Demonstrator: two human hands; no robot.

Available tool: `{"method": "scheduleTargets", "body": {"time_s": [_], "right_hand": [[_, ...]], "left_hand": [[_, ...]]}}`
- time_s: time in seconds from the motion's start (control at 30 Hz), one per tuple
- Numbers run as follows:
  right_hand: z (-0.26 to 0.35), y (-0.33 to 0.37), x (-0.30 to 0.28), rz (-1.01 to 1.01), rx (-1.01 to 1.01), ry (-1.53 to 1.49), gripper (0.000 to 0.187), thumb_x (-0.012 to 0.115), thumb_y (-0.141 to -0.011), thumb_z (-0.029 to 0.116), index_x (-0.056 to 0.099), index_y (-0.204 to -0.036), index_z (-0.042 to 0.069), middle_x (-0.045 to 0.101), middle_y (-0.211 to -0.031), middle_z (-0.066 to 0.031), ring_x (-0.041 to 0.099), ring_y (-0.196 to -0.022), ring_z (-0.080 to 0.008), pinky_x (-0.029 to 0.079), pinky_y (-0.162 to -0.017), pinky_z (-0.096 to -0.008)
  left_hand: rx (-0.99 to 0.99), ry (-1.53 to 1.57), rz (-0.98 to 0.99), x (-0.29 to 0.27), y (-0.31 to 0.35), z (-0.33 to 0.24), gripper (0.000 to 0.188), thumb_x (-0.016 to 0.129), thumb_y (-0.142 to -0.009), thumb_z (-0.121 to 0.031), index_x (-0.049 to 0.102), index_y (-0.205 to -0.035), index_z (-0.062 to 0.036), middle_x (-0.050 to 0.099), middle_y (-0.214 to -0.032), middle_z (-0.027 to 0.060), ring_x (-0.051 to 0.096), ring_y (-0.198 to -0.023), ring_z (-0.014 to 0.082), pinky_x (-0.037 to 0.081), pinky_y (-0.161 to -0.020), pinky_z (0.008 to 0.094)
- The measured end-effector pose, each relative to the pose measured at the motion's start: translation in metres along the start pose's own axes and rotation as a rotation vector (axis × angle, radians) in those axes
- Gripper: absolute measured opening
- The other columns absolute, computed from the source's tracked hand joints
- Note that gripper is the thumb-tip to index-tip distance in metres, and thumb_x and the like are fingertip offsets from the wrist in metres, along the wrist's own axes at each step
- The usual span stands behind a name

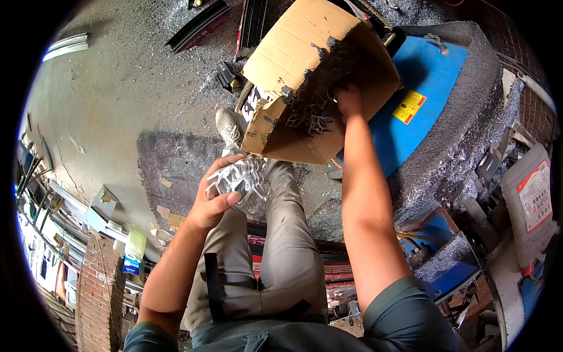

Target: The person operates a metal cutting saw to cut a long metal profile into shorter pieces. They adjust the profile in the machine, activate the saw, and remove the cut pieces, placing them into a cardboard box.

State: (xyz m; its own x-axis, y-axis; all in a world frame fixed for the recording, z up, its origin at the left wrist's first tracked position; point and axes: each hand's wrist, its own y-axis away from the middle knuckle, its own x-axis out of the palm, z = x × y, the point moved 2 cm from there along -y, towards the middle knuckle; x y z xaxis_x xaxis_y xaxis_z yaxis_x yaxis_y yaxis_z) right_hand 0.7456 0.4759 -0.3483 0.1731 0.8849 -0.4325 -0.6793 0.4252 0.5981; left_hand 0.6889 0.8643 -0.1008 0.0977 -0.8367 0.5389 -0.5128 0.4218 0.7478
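Note:
My left hand [212, 205] is wrapped round a bunch of shiny silver cut metal profile pieces [249, 176], held above my left leg, with the thumb at their near side. To the right, my right hand [349, 101] reaches into the open cardboard box [308, 44]. Its fingers are lost in the shadow inside, so what they touch cannot be made out. More cut metal profile pieces [316, 124] lie in the box, close to that hand. The box is tilted with its opening toward me, and its edges are torn and patched with dark tape.
Right of the box stands a blue machine panel [434, 76] with a yellow warning label, its rim covered in metal shavings. A whitish plastic jug [528, 193] is at the far right. Dark profile lengths [198, 24] lie on the shaving-strewn floor [105, 88]. A brick pillar [97, 299] is at lower left.

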Motion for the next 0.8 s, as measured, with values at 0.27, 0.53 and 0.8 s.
{"method": "scheduleTargets", "body": {"time_s": [0.27,0.53,0.8], "right_hand": [[0.079,-0.019,0.015,-0.271,-0.050,-0.477,0.036,0.071,-0.082,0.012,0.071,-0.117,0.004,0.072,-0.114,-0.0147,0.067,-0.105,-0.0348,0.051,-0.094,-0.0415],[0.036,-0.066,0.000,-0.388,-0.411,0.393,0.044,0.072,-0.087,0.028,0.067,-0.124,0.006,0.068,-0.124,-0.0170,0.062,-0.117,-0.0345,0.050,-0.099,-0.0451],[0.032,-0.005,-0.003,-0.521,-0.502,0.160,0.040,0.076,-0.084,0.031,0.073,-0.114,0.004,0.068,-0.119,-0.0248,0.066,-0.115,-0.0338,0.048,-0.105,-0.0425]], "left_hand": [[0.012,-0.023,-0.013,-0.003,-0.001,0.000,0.088,0.085,-0.068,-0.031,0.047,-0.140,-0.0008,0.060,-0.122,0.0090,0.058,-0.115,0.0195,0.043,-0.103,0.0339],[-0.019,-0.037,-0.035,-0.006,0.002,0.008,0.088,0.085,-0.068,-0.031,0.046,-0.140,0.0002,0.060,-0.123,0.0090,0.058,-0.116,0.0193,0.043,-0.103,0.0338],[0.009,-0.072,-0.014,-0.004,0.001,0.009,0.089,0.083,-0.071,-0.033,0.043,-0.142,0.0012,0.059,-0.127,0.0108,0.057,-0.119,0.0211,0.042,-0.107,0.0358]]}}
